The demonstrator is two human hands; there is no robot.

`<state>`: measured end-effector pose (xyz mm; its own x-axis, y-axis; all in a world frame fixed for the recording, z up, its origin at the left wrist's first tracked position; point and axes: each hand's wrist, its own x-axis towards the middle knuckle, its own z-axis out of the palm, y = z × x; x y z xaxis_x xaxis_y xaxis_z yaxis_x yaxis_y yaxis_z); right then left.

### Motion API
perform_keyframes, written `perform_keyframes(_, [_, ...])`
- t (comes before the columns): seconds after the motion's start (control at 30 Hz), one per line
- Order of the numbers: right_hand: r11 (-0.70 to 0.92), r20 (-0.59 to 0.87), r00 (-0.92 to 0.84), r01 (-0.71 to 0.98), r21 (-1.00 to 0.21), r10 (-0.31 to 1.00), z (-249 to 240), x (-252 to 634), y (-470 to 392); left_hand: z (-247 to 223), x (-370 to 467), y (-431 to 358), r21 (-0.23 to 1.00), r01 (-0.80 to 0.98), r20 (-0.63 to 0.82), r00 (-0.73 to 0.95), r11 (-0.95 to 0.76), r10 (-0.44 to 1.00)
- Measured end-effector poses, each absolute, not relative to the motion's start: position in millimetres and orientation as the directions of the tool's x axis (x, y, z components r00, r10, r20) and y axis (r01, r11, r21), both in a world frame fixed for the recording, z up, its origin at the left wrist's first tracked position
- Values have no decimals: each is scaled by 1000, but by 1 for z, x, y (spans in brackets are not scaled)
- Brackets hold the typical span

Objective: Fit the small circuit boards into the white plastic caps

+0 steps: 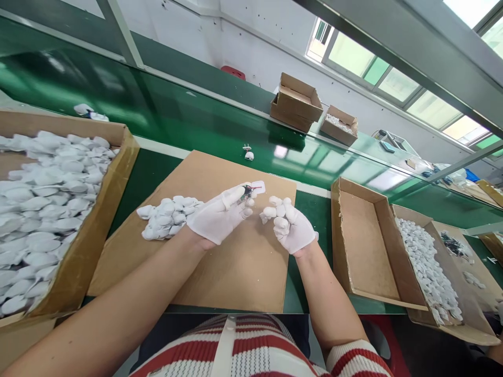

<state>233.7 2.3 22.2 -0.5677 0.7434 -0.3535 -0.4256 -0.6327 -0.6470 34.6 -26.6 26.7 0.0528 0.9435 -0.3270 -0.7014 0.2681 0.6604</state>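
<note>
1. Has, at far left, a box heaped with white pieces.
2. Next, shows a pile of more white pieces on a cardboard sheet, laid over the green surface, just beside the left hand.
3. Pinches in the gloved left hand a small part, with fingers closed round its dark end and with its white end and red wire pointing right, raised above the sheet.
4. Holds the gloved right hand near the part but apart from it, with fingers half curled; cannot tell if gripping anything.
5. Behind, at the back, includes stacked boxes beside a small box of white bits.
6. Right of the right hand, has an open tray.
7. Farther right, shows a bin full of white bits.
</note>
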Motion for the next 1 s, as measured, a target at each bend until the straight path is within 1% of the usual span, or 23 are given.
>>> perform_keyframes(0.13, [-540,-236,-556,-481,-690,797,20,235,1,26,36,-27,651,-709,-333,54,271,942])
perform_keyframes(0.2, [-506,-212,-546,-473,-721,811,18,236,0,27,37,-27,651,-705,-325,78,283,942])
perform_keyframes(0.3, [-470,-218,-516,-430,-771,828,17,236,-2,30,39,-27,646,-709,-323,82,283,943])
perform_keyframes(0.4, [-403,-193,-479,-388,-829,857,22,235,-3,32,41,-27,613,-728,-347,100,307,932])
perform_keyframes(0.57, [-314,-180,-442,-252,-915,879,27,235,-6,30,40,-28,623,-732,-264,138,278,955])
perform_keyframes(0.7, [-291,-195,-421,-178,-940,886,29,235,-7,30,40,-30,631,-721,-258,151,284,954])
perform_keyframes(0.77, [-245,-167,-360,-183,-952,918,32,235,-8,31,42,-31,646,-708,-245,160,284,956])
perform_keyframes(0.83, [-195,-148,-256,-169,-966,955,35,234,-9,30,43,-31,658,-697,-229,176,285,957])
perform_keyframes(0.9, [-195,-173,-177,-115,-974,969,38,233,-10,29,44,-32,669,-683,-213,201,292,956])
perform_keyframes(1.0, [-203,-189,-144,-88,-975,971,38,232,-11,25,44,-32,689,-654,-198,244,312,949])
